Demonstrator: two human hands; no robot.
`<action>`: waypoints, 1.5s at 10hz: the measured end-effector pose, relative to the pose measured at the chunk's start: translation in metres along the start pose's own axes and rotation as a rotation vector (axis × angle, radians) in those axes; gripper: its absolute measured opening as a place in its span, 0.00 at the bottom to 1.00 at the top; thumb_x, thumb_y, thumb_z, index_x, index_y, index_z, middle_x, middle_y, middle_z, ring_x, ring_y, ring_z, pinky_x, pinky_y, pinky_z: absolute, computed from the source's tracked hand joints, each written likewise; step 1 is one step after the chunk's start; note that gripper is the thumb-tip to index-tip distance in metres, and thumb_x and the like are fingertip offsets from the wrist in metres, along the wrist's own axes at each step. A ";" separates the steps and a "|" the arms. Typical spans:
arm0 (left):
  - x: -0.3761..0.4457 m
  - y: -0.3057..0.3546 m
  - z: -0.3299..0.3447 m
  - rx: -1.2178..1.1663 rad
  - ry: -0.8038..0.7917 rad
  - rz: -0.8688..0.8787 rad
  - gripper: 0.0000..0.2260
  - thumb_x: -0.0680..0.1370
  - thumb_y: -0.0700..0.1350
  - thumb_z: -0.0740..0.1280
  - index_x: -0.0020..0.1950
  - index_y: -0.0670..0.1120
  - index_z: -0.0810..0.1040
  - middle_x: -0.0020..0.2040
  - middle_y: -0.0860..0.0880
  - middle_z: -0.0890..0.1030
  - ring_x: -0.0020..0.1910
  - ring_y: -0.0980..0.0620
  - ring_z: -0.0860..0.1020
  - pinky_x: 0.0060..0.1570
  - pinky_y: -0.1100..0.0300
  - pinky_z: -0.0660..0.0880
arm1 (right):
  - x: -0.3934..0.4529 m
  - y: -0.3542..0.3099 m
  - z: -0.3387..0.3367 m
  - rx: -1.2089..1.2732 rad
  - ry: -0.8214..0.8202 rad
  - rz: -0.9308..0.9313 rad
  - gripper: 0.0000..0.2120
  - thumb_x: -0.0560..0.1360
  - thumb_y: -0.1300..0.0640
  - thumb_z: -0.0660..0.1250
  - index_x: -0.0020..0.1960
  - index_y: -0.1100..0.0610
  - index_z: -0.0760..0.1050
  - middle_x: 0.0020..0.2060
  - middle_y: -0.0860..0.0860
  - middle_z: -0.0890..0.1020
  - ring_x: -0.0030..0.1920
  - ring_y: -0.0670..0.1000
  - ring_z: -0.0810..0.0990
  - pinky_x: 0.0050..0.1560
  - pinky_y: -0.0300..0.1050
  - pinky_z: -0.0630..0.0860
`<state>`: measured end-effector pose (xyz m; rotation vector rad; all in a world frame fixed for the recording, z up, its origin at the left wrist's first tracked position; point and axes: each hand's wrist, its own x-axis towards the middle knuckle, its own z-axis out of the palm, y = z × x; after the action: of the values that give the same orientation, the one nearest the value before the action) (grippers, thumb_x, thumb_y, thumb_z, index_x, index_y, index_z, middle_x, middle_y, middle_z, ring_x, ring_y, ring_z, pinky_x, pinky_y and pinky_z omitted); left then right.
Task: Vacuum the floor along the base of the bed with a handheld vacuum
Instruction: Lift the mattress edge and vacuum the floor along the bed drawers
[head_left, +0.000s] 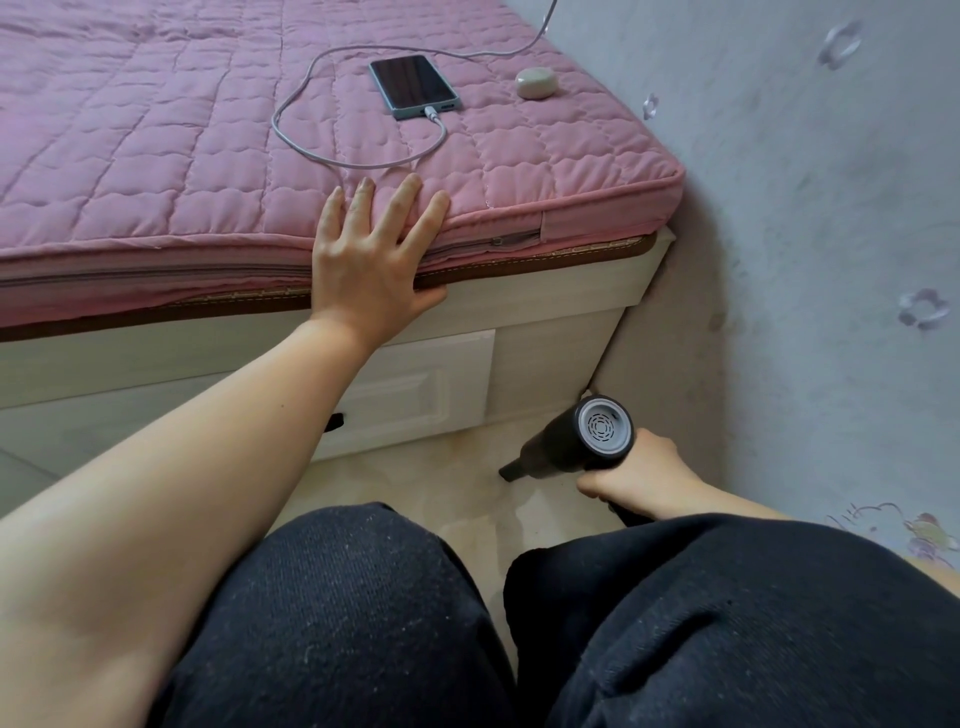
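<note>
My right hand (636, 470) is wrapped around the grip of the handheld vacuum (576, 441), fingers curled tight on the handle, the grey vented end cap facing up at me. Its black nozzle (511, 470) slants down and to my left, tip at or just above the floor (415, 483) (I can't tell whether it quite touches), a little out from the base of the bed (545, 358) near the corner by the wall (831, 208).

My left hand (371, 254) lies flat over the edge of the pink mattress (156, 156), fingers straight and spread, thumb hooked under the brown trim; it braces me and grips nothing.

As I judge it, I am mid-pass at the corner end of the bed, crouched with my knees (363, 597) close in. The next move asks me to bring the nozzle in against the foot of the white frame and draw it leftward past the drawer (415, 395), keeping the tip low and level.

As for containers, the drawer is the only one I see, and it is closed, so its contents are hidden. On the mattress lie a phone (414, 85) on its charging cable (311, 145) and a small pale oval case (536, 82), also closed.
</note>
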<state>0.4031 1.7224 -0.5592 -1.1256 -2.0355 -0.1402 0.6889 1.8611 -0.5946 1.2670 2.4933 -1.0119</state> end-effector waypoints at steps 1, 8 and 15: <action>0.001 0.001 0.000 0.005 -0.003 0.001 0.37 0.71 0.62 0.69 0.77 0.51 0.64 0.73 0.44 0.71 0.68 0.32 0.71 0.68 0.35 0.65 | -0.001 -0.003 0.001 -0.010 -0.015 -0.010 0.07 0.63 0.57 0.72 0.40 0.57 0.79 0.35 0.52 0.84 0.39 0.49 0.83 0.42 0.41 0.78; 0.001 0.001 -0.001 -0.006 -0.010 -0.005 0.37 0.71 0.62 0.70 0.77 0.51 0.64 0.74 0.43 0.70 0.69 0.32 0.71 0.69 0.35 0.64 | -0.015 -0.007 -0.005 -0.064 -0.084 -0.055 0.05 0.64 0.59 0.71 0.35 0.56 0.74 0.32 0.49 0.79 0.32 0.48 0.74 0.31 0.36 0.70; -0.001 0.001 -0.002 -0.010 -0.020 -0.003 0.37 0.71 0.61 0.70 0.77 0.51 0.64 0.74 0.43 0.70 0.68 0.31 0.71 0.68 0.34 0.65 | -0.013 0.008 -0.018 -0.049 -0.007 0.007 0.06 0.64 0.58 0.73 0.39 0.54 0.77 0.34 0.49 0.82 0.40 0.49 0.80 0.39 0.39 0.76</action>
<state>0.4051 1.7214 -0.5582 -1.1341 -2.0562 -0.1422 0.7060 1.8678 -0.5796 1.2555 2.4905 -0.9459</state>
